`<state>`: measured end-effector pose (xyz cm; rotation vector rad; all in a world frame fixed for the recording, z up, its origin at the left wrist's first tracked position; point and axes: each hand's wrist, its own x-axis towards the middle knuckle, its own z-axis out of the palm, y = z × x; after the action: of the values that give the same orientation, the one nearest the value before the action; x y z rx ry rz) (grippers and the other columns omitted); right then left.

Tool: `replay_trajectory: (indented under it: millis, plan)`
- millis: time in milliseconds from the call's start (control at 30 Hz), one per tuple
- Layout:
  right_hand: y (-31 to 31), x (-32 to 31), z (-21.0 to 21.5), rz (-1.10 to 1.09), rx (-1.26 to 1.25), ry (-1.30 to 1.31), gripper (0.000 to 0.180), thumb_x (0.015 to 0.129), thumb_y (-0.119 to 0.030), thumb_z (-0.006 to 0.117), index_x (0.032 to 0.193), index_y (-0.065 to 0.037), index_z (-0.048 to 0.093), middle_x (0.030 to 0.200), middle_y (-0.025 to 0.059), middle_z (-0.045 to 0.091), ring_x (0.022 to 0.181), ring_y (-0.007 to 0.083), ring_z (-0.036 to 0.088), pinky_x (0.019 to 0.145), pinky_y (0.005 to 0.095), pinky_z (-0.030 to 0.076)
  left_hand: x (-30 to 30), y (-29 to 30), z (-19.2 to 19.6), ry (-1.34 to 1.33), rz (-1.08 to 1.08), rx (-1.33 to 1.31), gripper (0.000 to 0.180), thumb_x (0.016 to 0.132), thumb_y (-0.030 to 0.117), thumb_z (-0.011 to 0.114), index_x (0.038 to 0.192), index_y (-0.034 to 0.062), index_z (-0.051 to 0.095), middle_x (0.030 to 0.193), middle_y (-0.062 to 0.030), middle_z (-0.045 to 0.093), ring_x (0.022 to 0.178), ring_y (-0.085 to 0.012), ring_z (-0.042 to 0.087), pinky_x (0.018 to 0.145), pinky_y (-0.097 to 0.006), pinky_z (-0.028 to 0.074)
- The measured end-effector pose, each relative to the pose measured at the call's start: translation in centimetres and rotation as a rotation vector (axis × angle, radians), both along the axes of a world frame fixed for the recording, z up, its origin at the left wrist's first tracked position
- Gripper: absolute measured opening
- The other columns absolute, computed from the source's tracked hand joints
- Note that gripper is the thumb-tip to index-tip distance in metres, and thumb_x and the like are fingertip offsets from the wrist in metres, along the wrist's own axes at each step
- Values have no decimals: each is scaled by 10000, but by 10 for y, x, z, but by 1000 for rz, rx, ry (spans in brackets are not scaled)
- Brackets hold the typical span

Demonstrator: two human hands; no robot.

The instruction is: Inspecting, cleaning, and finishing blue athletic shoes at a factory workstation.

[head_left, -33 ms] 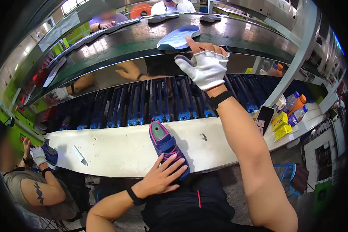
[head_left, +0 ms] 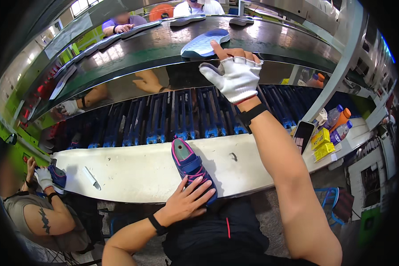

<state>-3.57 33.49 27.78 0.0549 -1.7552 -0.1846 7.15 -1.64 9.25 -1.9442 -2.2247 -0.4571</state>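
Note:
My left hand (head_left: pixel 187 200) is bare and lies across the front of a dark blue shoe with pink trim and a strap (head_left: pixel 191 165), its fingers spread and outstretched. The shoe rests on the white tabletop, toe toward me at the near edge, with a grey-green form inside its opening. My right hand (head_left: pixel 238 75), in a white glove with bare fingertips, reaches out to a white and blue shoe sole (head_left: pixel 205 43) on the dark conveyor. Its index finger overlaps the sole's near right edge; whether it touches is unclear. The thumb stands wide apart and the grasp is open.
Blue slatted racks (head_left: pixel 155 119) run between the tabletop (head_left: pixel 133 175) and the conveyor (head_left: pixel 133 46). A white pen-like tool (head_left: pixel 91 178) lies left. Right stand a phone (head_left: pixel 303 136), yellow boxes (head_left: pixel 321 144) and bottles (head_left: pixel 340 132). A co-worker (head_left: pixel 53 213) handles another shoe (head_left: pixel 57 176) at left.
My hands stay almost where they were. My right index finger has shifted very slightly left, and my left forearm slightly right.

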Motion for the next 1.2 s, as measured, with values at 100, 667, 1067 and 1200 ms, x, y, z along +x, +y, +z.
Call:
replay_trajectory:
  millis: [100, 667, 1067, 1200]
  plan:
    - [-4, 9, 11, -108, -83, -283, 636, 870, -700, 784, 1368, -304, 805, 1081, 45, 721, 1042, 256, 669, 946, 485, 445, -2, 10, -8, 39, 58, 39, 748, 917, 357, 796, 1614, 202, 571, 1707, -34, 513, 1640, -312, 389, 1348, -625, 240]
    - [-32, 203, -33, 849, -386, 175, 415, 1044, -350, 786, 1179, 9, 627, 1262, 280, 739, 1080, 405, 768, 946, 573, 666, 8, 15, 106, -510, 63, 646, 593, 956, 267, 879, 1431, -17, 666, 1278, -238, 756, 1158, -396, 762, 1007, -436, 602]
    - [-156, 292, -105, 1211, -1256, -481, 506, 1052, -490, 767, 1160, -4, 674, 1504, 389, 613, 1035, 248, 780, 919, 368, 613, 66, -6, 127, -994, 355, 700, 447, 897, 176, 938, 1222, -11, 694, 1249, -211, 799, 831, -193, 827, 645, -300, 639]
    - [-167, 287, -116, 1129, -1155, -452, 471, 1034, -468, 800, 1142, -24, 685, 1563, 394, 561, 1054, 265, 784, 936, 377, 618, 71, -25, 124, -936, 205, 597, 203, 1077, 130, 740, 1085, -38, 626, 1389, -367, 704, 986, -250, 820, 805, -315, 666]
